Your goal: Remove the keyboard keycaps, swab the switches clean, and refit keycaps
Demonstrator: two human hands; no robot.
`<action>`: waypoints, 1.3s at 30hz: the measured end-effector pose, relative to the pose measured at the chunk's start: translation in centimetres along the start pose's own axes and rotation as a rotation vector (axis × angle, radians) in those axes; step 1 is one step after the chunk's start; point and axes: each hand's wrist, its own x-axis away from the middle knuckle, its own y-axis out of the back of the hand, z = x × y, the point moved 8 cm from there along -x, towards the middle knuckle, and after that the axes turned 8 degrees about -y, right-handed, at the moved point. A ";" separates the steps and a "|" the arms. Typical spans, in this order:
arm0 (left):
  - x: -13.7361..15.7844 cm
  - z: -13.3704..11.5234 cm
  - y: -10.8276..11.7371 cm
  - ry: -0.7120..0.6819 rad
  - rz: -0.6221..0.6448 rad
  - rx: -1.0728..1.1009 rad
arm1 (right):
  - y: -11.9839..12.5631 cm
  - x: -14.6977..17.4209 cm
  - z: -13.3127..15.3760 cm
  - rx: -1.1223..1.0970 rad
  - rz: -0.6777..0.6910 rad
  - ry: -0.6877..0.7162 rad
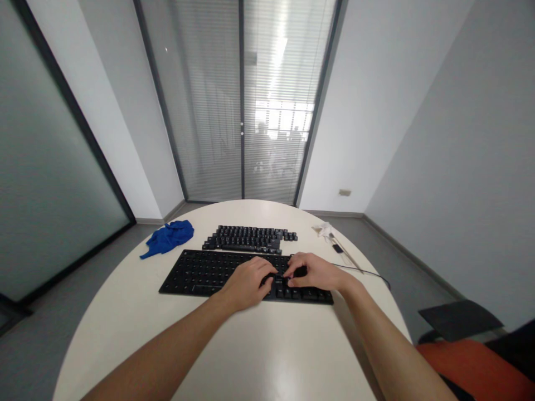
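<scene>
A black keyboard [196, 273] lies on the white table, and most of its left part is bare of keycaps. Keycaps show at its right end, below my hands. My left hand [251, 281] rests over its middle, fingers bent and thumb close to the index fingertip; whatever lies between them is hidden. Over the right part, my right hand [313, 271] is closed in a pinch, with a small purplish spot at the fingertips that is too small to name. Behind the keyboard, loose black keycaps [248, 238] are laid out in rows.
A crumpled blue cloth [169, 238] lies at the left of the round table [254, 356]. At the right are a white crumpled tissue [324, 229], a thin stick [351, 256], a small black piece [337, 249] and a cable [368, 272]. An orange-red chair [472, 365] stands by the right edge.
</scene>
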 end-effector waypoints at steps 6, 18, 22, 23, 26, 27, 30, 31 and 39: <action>0.0 -0.1 0.1 -0.011 -0.006 -0.002 | -0.3 -0.2 -0.3 0.022 -0.023 -0.019; -0.1 -0.2 0.0 -0.011 0.001 -0.006 | -0.4 -0.2 -0.3 0.033 -0.014 -0.035; -0.1 -0.2 0.0 -0.020 0.003 -0.009 | -0.4 -0.2 -0.1 0.027 -0.018 -0.019; -0.1 -0.2 0.0 -0.018 0.004 -0.010 | -0.3 -0.2 0.0 0.029 -0.018 -0.014; -0.1 -0.1 0.1 -0.015 0.009 -0.010 | -0.3 -0.2 0.2 0.041 -0.016 -0.013; -0.1 -0.2 0.0 -0.017 0.014 -0.010 | -0.3 -0.2 0.3 0.046 -0.014 -0.011; -0.1 -0.3 -0.1 -0.036 0.025 -0.011 | -0.4 -0.1 0.7 0.063 0.008 0.011; -0.1 -0.5 -0.1 -0.047 0.028 -0.010 | -0.5 -0.1 0.8 0.068 0.015 0.022; 0.1 -2.0 0.0 -0.177 0.072 0.022 | 0.4 0.0 0.1 0.001 -0.046 -0.001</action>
